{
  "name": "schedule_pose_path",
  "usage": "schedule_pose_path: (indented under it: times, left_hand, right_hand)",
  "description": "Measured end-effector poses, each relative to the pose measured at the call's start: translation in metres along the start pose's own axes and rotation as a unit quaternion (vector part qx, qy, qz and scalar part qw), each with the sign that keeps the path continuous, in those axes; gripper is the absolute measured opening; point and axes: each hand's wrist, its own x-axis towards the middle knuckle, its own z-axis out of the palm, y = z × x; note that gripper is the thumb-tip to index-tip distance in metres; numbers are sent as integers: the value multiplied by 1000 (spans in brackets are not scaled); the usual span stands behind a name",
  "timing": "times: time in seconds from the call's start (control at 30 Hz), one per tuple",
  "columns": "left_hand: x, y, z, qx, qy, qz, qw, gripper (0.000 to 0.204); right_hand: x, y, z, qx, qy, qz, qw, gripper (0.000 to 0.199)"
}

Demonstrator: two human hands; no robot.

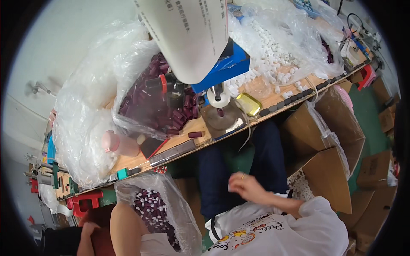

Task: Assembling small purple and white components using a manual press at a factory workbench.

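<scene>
My right hand (245,186), with a ring on one finger, hovers over my lap in front of the bench. Its fingers are curled together; what they hold, if anything, cannot be made out. Only my bent left arm (125,228) shows at the lower left; its hand is out of view. Beside that arm hangs a clear plastic bag (188,217) of purple-and-white pieces (151,211). Ahead stands a blue bench press (232,68) with a white round head (218,97). Below the head a short purple tube (221,112) stands upright on the metal base (209,121).
Loose purple tubes (181,115) spill from a plastic bag on the wooden bench. White caps (273,53) are heaped to the right, near a yellow-rimmed tray (249,105). A pink bottle (119,143) stands left. Open cartons (329,179) flank my right; a co-worker's hand (89,229) shows at left.
</scene>
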Motion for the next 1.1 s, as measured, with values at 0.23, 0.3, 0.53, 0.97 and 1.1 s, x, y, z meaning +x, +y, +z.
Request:
schedule_pose_path:
  times: [0.23,0.3,0.53,0.97,1.1]
  left_hand:
    - [3,-6,7,-21,-13,-8,1000,27]
    - [2,-9,8,-24,-12,-14,1000,25]
    - [-25,-61,10,39,58,-186,980,18]
    - [-125,-216,65,371,-263,-287,843,29]
    - [-121,-216,72,259,-124,-349,892,31]
  right_hand:
    - [133,-10,-106,-54,319,-60,944,7]
    - [155,3,-117,41,311,-30,949,9]
    - [189,15,-105,142,252,2,957,25]
    - [193,37,-179,-231,294,-50,926,25]
    - [184,59,-176,-239,240,-58,939,24]
